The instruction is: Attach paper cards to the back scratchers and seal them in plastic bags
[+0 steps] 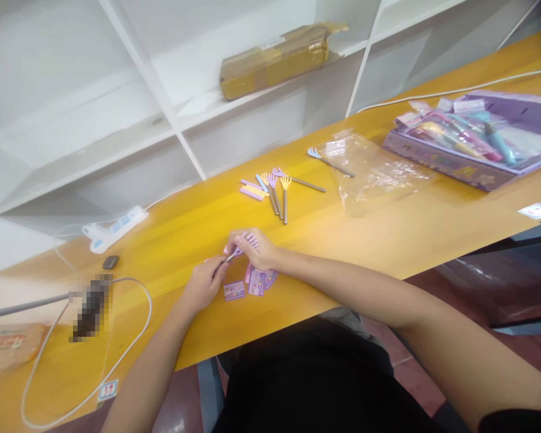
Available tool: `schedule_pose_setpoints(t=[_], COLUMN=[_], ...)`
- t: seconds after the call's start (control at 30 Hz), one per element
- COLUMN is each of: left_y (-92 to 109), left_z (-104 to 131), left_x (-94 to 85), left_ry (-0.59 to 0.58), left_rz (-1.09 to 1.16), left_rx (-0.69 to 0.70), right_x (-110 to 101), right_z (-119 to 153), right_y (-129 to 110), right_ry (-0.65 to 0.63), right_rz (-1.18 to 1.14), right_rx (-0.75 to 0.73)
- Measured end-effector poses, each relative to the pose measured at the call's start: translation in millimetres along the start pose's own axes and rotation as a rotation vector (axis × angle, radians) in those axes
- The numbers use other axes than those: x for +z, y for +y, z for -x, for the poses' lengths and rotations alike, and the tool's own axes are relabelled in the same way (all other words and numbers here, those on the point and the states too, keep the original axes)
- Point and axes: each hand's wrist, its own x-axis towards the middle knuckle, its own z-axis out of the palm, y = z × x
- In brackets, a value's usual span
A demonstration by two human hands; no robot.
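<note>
My left hand (205, 280) is closed on the dark metal rod of a small fork-shaped piece. My right hand (258, 248) grips its purple pronged head (247, 242). Several purple printed cards (234, 291) lie on the table just below my hands. Beyond them rest more rods with claw-like heads, among them a yellow one (285, 182) and a purple one, beside several pastel tubes (252, 191). Farther right, a blue-headed rod (314, 153) lies partly on clear plastic bags (369, 171).
A purple box (451, 159) with bagged items stands at the right. On the left are a white power strip (119, 228), a small dark object (110, 262), a looped cable, a blurred item and an orange packet (11, 346). Shelves behind hold a taped carton (275, 60).
</note>
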Motion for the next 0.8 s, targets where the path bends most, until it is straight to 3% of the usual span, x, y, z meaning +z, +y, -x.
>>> schedule_pose_setpoints(t=[0.27, 0.43, 0.53, 0.63, 0.73, 0.8], left_y=[2.1, 1.4, -2.2, -4.2, -0.2, 5.0], left_z=[-2.2, -2.1, -0.4, -0.5, -2.5, -3.7], left_x=[12.5, 8.0, 3.3, 0.2, 0.8, 2.5], left_ry=[-0.027, -0.023, -0.016, -0.021, -0.034, -0.059], left_rz=[0.037, 0.034, 0.039, 0.066, 0.081, 0.085], left_rx=[-0.001, -0.01, -0.033, -0.061, -0.07, -0.049], right_x=[7.8, 7.3, -5.2, -48.4, -120.7, -168.2], right_z=[-1.6, -6.4, -17.2, -26.7, -23.2, -16.2], right_y=[-2.9, -10.5, -17.3, -30.9, -60.7, -87.0], right_ry=[0.101, 0.127, 0.195, 0.266, 0.293, 0.378], right_rz=[-0.138, -0.242, -0.228, -0.17, -0.134, -0.115], right_rx=[-0.042, -0.036, -0.027, -0.003, 0.082, 0.076])
